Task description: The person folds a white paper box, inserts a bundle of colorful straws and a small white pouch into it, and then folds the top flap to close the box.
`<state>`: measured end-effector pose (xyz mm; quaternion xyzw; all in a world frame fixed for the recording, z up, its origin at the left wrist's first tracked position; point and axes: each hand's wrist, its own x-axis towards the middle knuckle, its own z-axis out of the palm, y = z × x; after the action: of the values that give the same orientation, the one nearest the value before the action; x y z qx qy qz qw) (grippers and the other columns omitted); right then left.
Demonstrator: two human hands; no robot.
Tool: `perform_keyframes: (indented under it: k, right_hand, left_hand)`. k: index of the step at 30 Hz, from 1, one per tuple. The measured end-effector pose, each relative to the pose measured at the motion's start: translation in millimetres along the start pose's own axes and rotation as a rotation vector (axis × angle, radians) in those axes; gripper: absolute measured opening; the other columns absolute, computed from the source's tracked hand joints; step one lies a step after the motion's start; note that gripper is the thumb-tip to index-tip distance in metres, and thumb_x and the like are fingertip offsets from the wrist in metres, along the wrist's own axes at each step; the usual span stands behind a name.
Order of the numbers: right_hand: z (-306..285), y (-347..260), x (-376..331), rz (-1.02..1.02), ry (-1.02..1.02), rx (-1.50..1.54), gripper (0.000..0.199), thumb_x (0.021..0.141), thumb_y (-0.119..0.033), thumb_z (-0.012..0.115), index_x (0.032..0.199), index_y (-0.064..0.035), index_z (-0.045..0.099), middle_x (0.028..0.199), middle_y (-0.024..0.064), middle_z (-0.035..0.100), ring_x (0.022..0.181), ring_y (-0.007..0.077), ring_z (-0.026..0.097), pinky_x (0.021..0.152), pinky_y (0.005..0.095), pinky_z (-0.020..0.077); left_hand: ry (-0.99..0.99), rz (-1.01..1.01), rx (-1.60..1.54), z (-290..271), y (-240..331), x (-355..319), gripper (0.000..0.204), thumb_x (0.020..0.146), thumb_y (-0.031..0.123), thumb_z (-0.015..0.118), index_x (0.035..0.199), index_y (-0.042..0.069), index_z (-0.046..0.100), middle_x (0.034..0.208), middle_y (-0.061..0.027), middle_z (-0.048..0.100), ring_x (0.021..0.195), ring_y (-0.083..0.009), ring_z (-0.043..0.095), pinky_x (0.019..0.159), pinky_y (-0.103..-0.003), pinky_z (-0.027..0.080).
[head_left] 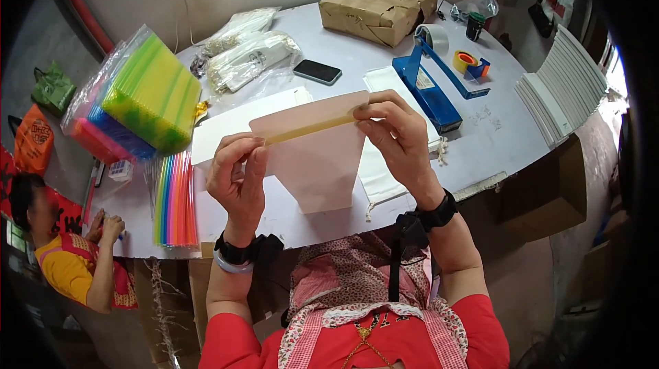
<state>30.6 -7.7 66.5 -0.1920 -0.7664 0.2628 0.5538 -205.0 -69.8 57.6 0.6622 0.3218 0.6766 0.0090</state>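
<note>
Over the near edge of the table I hold a white card envelope [316, 173] upright, its wide flap end toward the top and its lower end close to the tabletop. A yellowish strip [309, 127] runs across it just below the flap. My left hand [237, 170] pinches the left end of that fold, fingers closed. On the opposite end, my right hand [398, 134] grips the corner between thumb and fingers. Behind the envelope lies a stack of white card pieces [226, 137], partly covered. White drawstring cloth pouches [381, 177] lie under my right hand.
Colourful plastic tubes [175, 197] lie at left beside bagged bundles [154, 91]. A phone [317, 72], wrapped white packs [250, 60], a brown parcel [374, 8], a blue sealer [429, 91] and tape rolls [465, 61] stand farther back. White stacked boxes [559, 91] line the right edge. Another person [75, 266] works at far left.
</note>
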Motion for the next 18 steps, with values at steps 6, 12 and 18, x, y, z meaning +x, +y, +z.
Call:
perform_keyframes:
  k: [6, 12, 18]
  right_hand:
    - [4.0, 3.1, 7.9, 0.078, 0.089, 0.131, 0.027, 0.088, 0.002, 0.061, 0.115, -0.0016, 0.057, 0.102, 0.0046, 0.056, 0.089, 0.0112, 0.058, 0.077, 0.0205, 0.0494]
    - [-2.0, -0.3, 13.6, 0.166, -0.036, 0.262, 0.021, 0.087, 0.002, 0.062, 0.107, -0.0022, 0.059, 0.105, 0.0067, 0.057, 0.095, 0.0125, 0.059, 0.076, 0.0218, 0.0505]
    - [-6.6, 4.8, 15.5, 0.039, -0.126, 0.148, 0.02, 0.086, -0.001, 0.065, 0.105, -0.0029, 0.059, 0.106, 0.0103, 0.06, 0.096, 0.0132, 0.061, 0.075, 0.0229, 0.0526]
  left_hand:
    - [-0.064, -0.059, -0.068, -3.7, -7.0, 18.1, 0.013, 0.087, 0.0, 0.064, 0.099, -0.001, 0.06, 0.096, -0.0092, 0.058, 0.075, -0.0075, 0.054, 0.063, -0.02, 0.046]
    - [-0.09, -0.254, -0.168, -7.3, 1.2, 26.6, 0.011, 0.088, 0.0, 0.063, 0.099, 0.0, 0.061, 0.097, -0.0102, 0.056, 0.077, -0.0084, 0.054, 0.063, -0.02, 0.046]
    - [-0.255, 0.011, -0.155, -17.8, -16.8, 33.5, 0.013, 0.085, 0.002, 0.066, 0.098, 0.002, 0.063, 0.098, -0.0108, 0.06, 0.081, -0.0136, 0.058, 0.067, -0.021, 0.047]
